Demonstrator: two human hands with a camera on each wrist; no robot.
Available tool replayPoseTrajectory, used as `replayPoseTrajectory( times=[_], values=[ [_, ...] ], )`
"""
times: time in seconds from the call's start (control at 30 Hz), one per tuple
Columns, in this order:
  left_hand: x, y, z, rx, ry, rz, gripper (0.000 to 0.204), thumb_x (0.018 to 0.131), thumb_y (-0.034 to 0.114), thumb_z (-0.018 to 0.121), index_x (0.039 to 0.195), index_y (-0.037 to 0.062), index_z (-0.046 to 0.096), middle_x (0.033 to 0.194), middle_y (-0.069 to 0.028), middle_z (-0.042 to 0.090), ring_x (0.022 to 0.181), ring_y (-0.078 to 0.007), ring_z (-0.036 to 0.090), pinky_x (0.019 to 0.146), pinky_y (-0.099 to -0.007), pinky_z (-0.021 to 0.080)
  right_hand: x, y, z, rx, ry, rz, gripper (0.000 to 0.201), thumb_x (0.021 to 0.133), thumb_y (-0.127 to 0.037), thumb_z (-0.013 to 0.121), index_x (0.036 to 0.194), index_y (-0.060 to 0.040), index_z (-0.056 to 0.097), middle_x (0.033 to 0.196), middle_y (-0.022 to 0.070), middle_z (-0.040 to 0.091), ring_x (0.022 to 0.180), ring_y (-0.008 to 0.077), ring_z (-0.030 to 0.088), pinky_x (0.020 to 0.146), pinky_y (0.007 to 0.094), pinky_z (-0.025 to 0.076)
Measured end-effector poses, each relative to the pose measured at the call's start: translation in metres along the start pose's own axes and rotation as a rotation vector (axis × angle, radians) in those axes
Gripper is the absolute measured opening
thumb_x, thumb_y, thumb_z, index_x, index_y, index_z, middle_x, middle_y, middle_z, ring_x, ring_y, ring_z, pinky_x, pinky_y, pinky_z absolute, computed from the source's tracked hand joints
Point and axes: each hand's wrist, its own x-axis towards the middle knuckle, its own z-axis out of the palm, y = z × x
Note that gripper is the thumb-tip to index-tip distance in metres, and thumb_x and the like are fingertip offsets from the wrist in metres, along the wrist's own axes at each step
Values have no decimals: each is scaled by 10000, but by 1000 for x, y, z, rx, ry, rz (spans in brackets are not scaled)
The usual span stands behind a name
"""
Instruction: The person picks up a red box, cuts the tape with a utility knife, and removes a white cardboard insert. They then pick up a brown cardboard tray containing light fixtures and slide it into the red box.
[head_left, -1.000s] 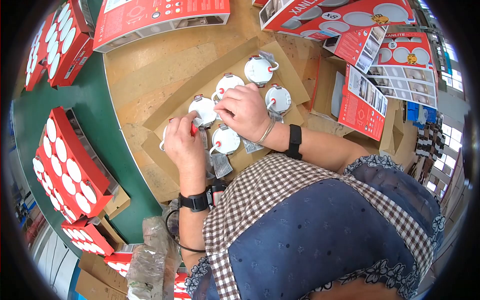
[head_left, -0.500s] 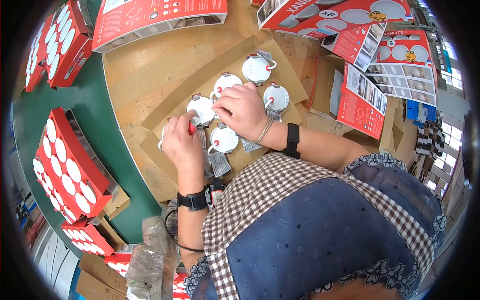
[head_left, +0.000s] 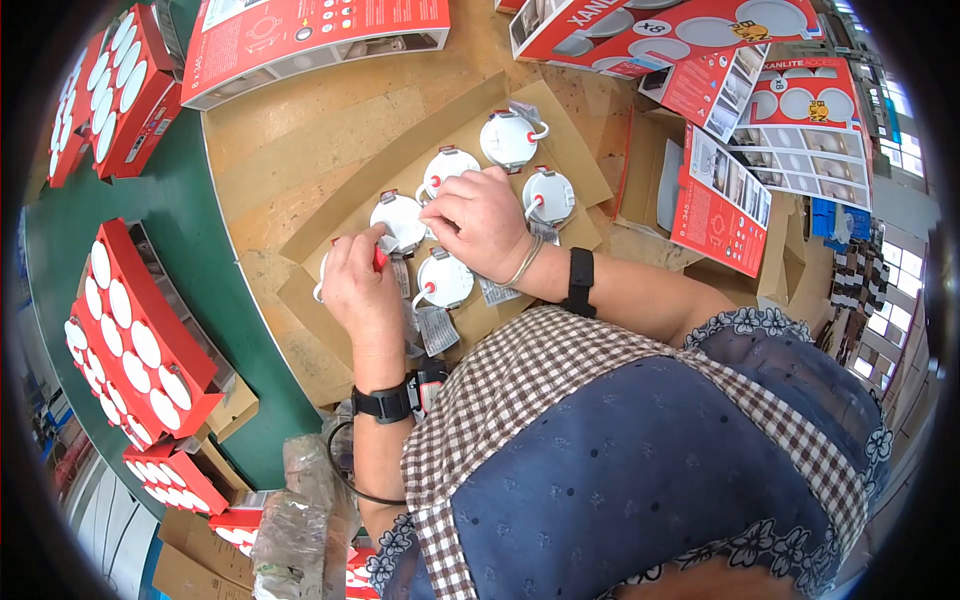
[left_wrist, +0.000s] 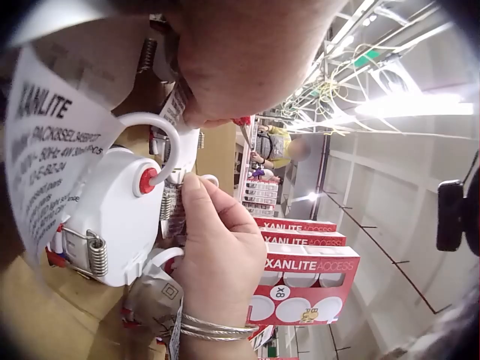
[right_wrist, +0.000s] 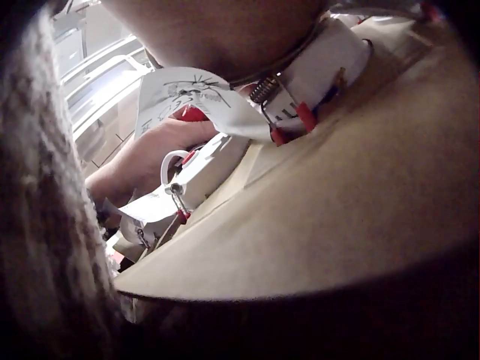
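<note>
Several round white recessed downlights (head_left: 508,141) lie in a shallow cardboard tray (head_left: 340,208), with white cables, spring clips and printed labels (head_left: 437,331). At the tray's left end my left hand (head_left: 362,290) holds a small red piece (head_left: 380,258) in its fingers, beside a downlight (head_left: 397,222). My right hand (head_left: 484,226) is on that downlight's other side. In the left wrist view its thumb and forefinger come together close to a label (left_wrist: 174,214); I cannot tell what lies between them. A nearer downlight (left_wrist: 112,217) shows a red cable grommet (left_wrist: 150,180).
Red XANLITE boxes (head_left: 660,40) stand behind and to the right of the tray. More red boxes (head_left: 135,335) with white discs line the green surface (head_left: 195,235) on the left. A clear plastic bundle (head_left: 300,520) lies near my left elbow.
The whole head view has shifted slightly left. Both hands stay at the same downlight, with hardly any change in their fingers.
</note>
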Motion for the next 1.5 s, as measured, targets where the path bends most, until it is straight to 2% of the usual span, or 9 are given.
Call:
replayPoseTrajectory(
  times=[0.47, 0.57, 0.87, 0.93, 1.07, 1.17, 1.23, 1.5],
  values=[
    [2, 2, -2, -33, 24, 1, 280, 683, -55, 667, 912, 97, 720, 791, -90, 626, 772, -291, 613, 689, -392, 493, 1, 1, 0, -3, -23, -22, 20, 757, -147, 712, 777, -147, 713, 783, -20, 641, 782, 192, 596, 749, 359, 382],
    [1, 0, -2, -56, 15, 7, 290, 692, -70, 664, 931, 87, 713, 815, -94, 634, 786, -293, 621, 695, -383, 496, 0, 0, 2, -29, -24, -16, 49, 789, -187, 691, 764, -152, 714, 785, -23, 621, 797, 187, 594, 775, 377, 380],
    [1, 0, -2, -40, 11, 9, 284, 694, -64, 666, 928, 90, 708, 829, -93, 644, 806, -295, 627, 708, -385, 500, 1, -2, 3, -74, -21, -4, 30, 779, -173, 694, 772, -153, 714, 824, -27, 652, 813, 181, 606, 778, 369, 381],
    [1, 1, -3, -48, 15, 6, 272, 687, -53, 669, 912, 93, 712, 819, -92, 644, 809, -298, 623, 719, -392, 501, 1, 0, 2, -30, 7, -34, 49, 755, -118, 698, 789, -153, 699, 776, -18, 636, 779, 194, 596, 743, 361, 383],
    [2, 0, -3, -34, 15, 22, 268, 688, -48, 673, 911, 96, 709, 824, -89, 646, 814, -300, 624, 722, -393, 503, 2, 0, 1, -13, 4, -36, 45, 755, -114, 700, 783, -149, 697, 774, -17, 638, 774, 194, 595, 744, 359, 382],
    [2, -1, -3, -27, 13, 29, 267, 689, -47, 671, 911, 96, 708, 824, -87, 647, 814, -300, 624, 723, -393, 504, 1, 0, 1, -20, -29, -6, 29, 774, -177, 700, 767, -152, 713, 790, -26, 639, 790, 182, 595, 766, 367, 378],
    [2, -1, -3, -25, 17, 35, 265, 689, -48, 670, 909, 95, 707, 824, -87, 647, 813, -300, 624, 723, -392, 504, 2, 0, 0, -2, -13, -26, 51, 751, -112, 714, 787, -146, 704, 783, -18, 655, 765, 194, 592, 742, 355, 380],
    [1, -1, -3, -21, 9, 21, 265, 691, -49, 669, 910, 97, 706, 823, -86, 645, 814, -295, 625, 724, -389, 505, 1, 2, -1, -9, -29, -35, 64, 752, -117, 722, 810, -144, 719, 798, -20, 671, 772, 189, 596, 739, 354, 383]
  ],
)
